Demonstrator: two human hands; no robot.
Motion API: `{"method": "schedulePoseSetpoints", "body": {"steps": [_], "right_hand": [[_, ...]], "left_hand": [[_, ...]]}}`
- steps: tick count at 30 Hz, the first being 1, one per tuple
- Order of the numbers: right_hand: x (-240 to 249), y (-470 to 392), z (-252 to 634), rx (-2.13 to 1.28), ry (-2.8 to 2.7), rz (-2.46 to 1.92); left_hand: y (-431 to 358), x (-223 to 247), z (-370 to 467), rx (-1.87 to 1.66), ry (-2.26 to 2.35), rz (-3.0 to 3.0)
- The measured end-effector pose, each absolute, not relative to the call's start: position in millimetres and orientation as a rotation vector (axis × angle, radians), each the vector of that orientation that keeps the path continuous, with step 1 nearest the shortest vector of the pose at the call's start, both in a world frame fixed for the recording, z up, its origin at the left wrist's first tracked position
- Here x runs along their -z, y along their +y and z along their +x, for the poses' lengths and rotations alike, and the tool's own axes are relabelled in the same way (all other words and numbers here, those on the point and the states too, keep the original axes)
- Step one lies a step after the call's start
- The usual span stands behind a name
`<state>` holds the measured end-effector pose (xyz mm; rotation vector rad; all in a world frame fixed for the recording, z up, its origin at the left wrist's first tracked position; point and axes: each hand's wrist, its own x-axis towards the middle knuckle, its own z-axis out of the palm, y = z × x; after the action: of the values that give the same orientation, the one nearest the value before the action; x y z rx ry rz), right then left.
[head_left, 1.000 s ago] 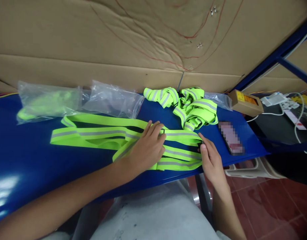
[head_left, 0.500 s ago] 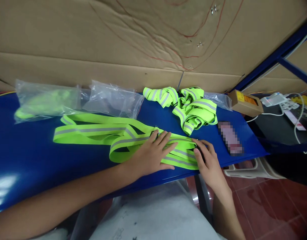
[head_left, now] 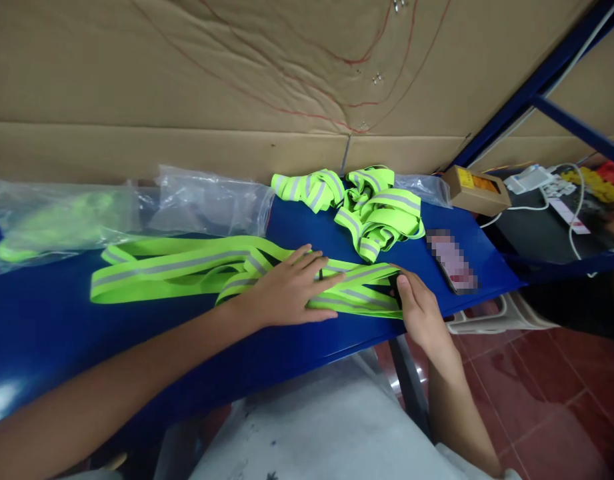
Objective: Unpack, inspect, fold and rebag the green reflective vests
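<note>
My left hand [head_left: 289,291] lies spread open over the green straps [head_left: 157,268] on the table [head_left: 61,333]; my right hand [head_left: 421,305] pinches their right end.

The straps [head_left: 151,268] lay lengthwise on the table [head_left: 137,363]; the left hand [head_left: 294,288] rested across them, right of their middle, and the right hand [head_left: 421,303] was at their right end; behind their left part lay a bag [head_left: 41,217] with a bundle inside it, and right of that a second bag [head_left: 207,203]; farther right, behind the hands, sat a small bundle [head_left: 309,189], with a large bundle [head_left: 384,217] just to its right; a box [head_left: 479,190] stood at the back right, a phone [head_left: 451,261] lay before it, near the right hand; a panel [head_left: 211,67] rose behind everything on the table; a stool [head_left: 491,319] stood below the table's right end.
</note>
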<state>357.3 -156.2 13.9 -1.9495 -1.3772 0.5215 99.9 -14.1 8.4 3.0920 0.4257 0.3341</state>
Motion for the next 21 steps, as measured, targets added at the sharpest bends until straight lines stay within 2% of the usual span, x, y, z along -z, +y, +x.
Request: {"method": "schedulePoseSetpoints", "body": {"steps": [4, 11, 21], "right_hand": [[-14, -148, 349, -0.436, -1.372, -2.067], [-14, -137, 327, -0.155, -1.596, -2.478], [-21, -130, 374, -0.559, -1.47, -2.296]], "left_hand": [[-22, -4, 98, -0.328, 0.445, 3.096], [-94, -8, 105, -0.187, 0.714, 3.144], [-98, -11, 108, -0.175, 0.79, 3.113]]}}
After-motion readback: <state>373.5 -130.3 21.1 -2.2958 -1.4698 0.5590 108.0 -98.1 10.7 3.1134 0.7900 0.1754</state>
